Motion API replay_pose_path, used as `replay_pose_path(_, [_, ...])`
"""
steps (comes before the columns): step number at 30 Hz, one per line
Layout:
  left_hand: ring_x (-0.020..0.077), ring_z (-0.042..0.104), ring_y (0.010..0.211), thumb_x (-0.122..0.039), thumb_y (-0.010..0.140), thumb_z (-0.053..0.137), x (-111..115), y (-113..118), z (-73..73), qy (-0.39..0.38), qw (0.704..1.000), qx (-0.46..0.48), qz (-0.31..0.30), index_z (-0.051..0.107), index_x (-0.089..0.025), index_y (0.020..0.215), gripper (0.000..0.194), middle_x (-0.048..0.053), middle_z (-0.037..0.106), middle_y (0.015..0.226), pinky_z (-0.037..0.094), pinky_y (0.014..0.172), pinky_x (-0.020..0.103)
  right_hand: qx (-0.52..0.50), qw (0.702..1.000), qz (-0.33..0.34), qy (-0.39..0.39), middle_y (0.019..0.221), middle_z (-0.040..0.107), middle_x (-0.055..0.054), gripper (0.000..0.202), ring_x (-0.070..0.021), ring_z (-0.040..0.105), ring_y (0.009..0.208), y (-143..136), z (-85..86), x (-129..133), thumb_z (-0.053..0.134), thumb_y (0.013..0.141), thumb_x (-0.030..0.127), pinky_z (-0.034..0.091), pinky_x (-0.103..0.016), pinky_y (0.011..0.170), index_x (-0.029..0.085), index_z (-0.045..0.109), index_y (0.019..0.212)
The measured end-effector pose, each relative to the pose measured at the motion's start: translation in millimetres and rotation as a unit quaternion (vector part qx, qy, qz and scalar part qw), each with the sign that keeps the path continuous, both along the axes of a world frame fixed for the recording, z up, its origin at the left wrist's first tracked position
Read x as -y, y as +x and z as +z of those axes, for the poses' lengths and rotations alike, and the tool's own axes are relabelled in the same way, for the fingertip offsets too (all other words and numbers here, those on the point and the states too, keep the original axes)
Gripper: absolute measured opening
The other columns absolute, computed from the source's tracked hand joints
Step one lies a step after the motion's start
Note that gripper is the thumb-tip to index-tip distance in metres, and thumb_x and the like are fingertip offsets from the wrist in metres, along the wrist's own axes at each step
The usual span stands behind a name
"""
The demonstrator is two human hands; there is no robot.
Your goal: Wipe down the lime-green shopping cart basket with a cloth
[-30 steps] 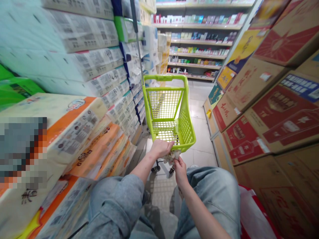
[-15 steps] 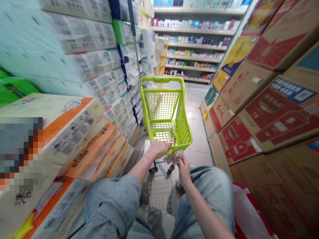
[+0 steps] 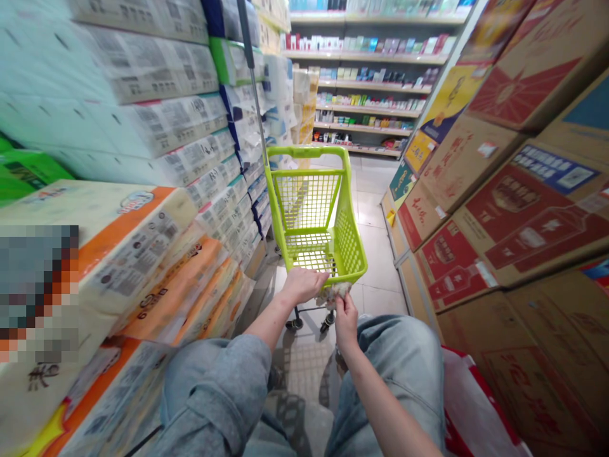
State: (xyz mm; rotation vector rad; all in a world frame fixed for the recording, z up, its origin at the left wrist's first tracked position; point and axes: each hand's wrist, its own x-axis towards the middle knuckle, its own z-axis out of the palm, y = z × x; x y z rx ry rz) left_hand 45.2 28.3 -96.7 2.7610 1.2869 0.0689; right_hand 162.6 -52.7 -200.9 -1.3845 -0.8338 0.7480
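Observation:
A lime-green shopping basket cart (image 3: 349, 222) stands in front of me, with wheels below and a long metal handle rising at its left. My left hand (image 3: 307, 285) is closed over the cart's near rim, its fingertips partly hidden. Just to its right, my right hand (image 3: 346, 315) pinches a crumpled, pale patterned cloth (image 3: 339, 292), which lies against the outside of the basket under the rim. The basket's grid floor shows through its open top.
Stacked tissue packs (image 3: 171, 120) line the left side. Cardboard cartons (image 3: 476, 165) rise on the right, with a red-and-white bag (image 3: 476, 406) below. Stocked shelves (image 3: 371, 57) stand at the back. My knees flank the tiled floor (image 3: 375, 254).
My right hand has moved slightly up and left with the cloth, closer to the basket rim. My left hand stays on the rim.

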Motion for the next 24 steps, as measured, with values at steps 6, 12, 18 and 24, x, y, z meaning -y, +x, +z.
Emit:
replay_pose_path(6, [0.0203,0.062,0.089,-0.046,0.093,0.01,-1,4,0.7,-0.025,1.0,0.013,0.012,0.065,-0.023,0.095,0.06,0.007,0.069,0.095,0.043,0.075,0.031,-0.026,0.997,0.069,-0.006,0.087,0.063,-0.003,0.035,-0.0164,0.053,0.08,14,1.3,0,0.052,0.079,0.044,0.041,-0.026,0.073,0.017,0.061,0.099])
replay_pose_path(12, [0.0191,0.061,0.09,-0.045,0.093,0.011,-3,1,-0.8,-0.016,0.999,0.029,-0.007,0.064,-0.022,0.093,0.058,0.006,0.067,0.095,0.044,0.078,0.032,0.0,0.999,0.037,-0.016,0.084,0.064,-0.002,0.035,-0.0158,0.054,0.075,37,3.8,8,0.051,0.078,0.045,0.041,-0.026,0.07,0.018,0.062,0.099])
replay_pose_path(18, [0.0144,0.048,0.114,-0.038,0.094,0.023,-9,-25,7.5,0.027,0.993,0.106,-0.048,0.06,-0.026,0.109,0.041,0.002,0.061,0.114,0.022,0.109,0.039,0.007,0.999,0.05,-0.017,0.081,0.064,-0.003,0.037,-0.016,0.053,0.073,48,-0.6,-1,0.053,0.076,0.046,0.042,-0.027,0.068,0.015,0.062,0.094])
replay_pose_path(24, [0.0222,0.029,0.131,-0.036,0.091,0.033,-21,-40,-3.9,0.062,0.996,0.061,0.023,0.07,-0.024,0.081,0.04,0.003,0.057,0.122,0.013,0.11,0.05,-0.01,0.999,0.033,-0.014,0.079,0.062,-0.003,0.037,-0.0157,0.053,0.073,43,-9.5,-11,0.053,0.075,0.047,0.042,-0.027,0.068,0.016,0.062,0.093])
